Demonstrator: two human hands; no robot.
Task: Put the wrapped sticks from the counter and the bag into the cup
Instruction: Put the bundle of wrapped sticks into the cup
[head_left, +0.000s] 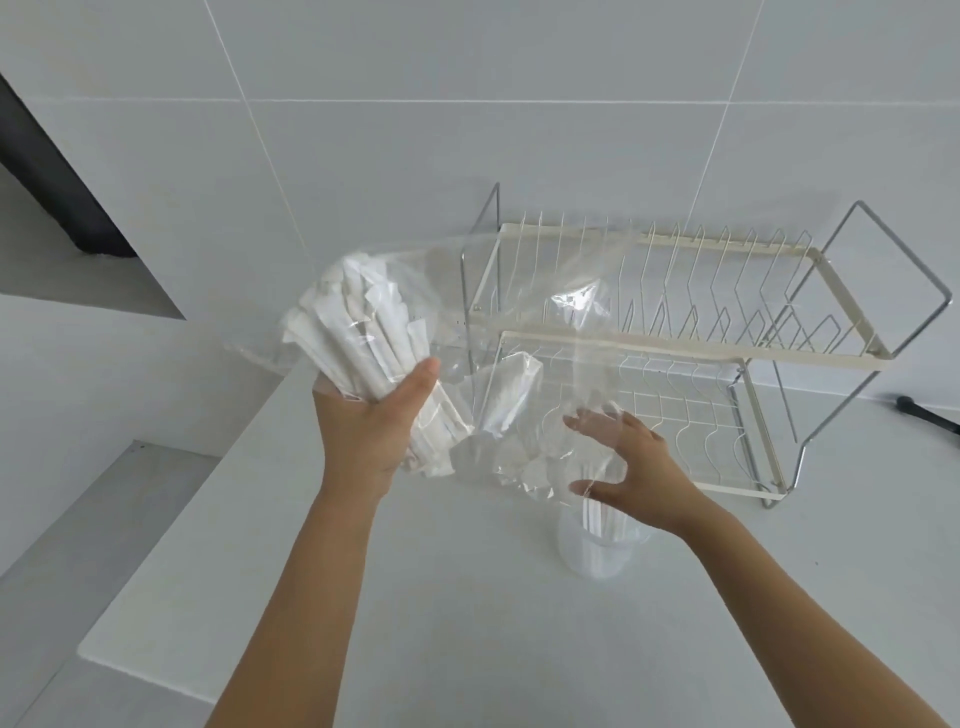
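Clear plastic bag (519, 291): lifted off the counter, slack and crumpled, spread between both hands in front of the dish rack; mouth apparently turned toward the right side, though folds make that hard to confirm.
Wrapped sticks (363, 332): white paper-sleeved bundle bunched inside the left end of the bag, fanned upward and away; gathered there probably so as to be steadied while the other end is worked.
Left hand (374, 421): closed around the bundle through the plastic, thumb across the front, fingers hidden behind; gripping bag and sticks together, likely to stop a sudden spill.
Right hand (631, 467): spread wide, fingers splayed, touching or just under the loose film of the bag; nothing firmly pinched as far as visible; placed directly above the cup, seemingly to open or guide the free end.
Cup (597, 545): translucent plastic, upright on the counter just below the right hand, already holding a few white sticks standing inside.
Counter (441, 597): pale and smooth; no loose sticks visible on it, so counter share judged done.
Dish rack (701, 338): two-tier wire, cream frame, behind the bag, near the tiled wall; not part of the job.
Stage: emptying the bag into the cup, most sticks yet to go.
Risk: slippery film and a narrow cup mouth; tipping the whole bundle could scatter sticks or knock the cup.
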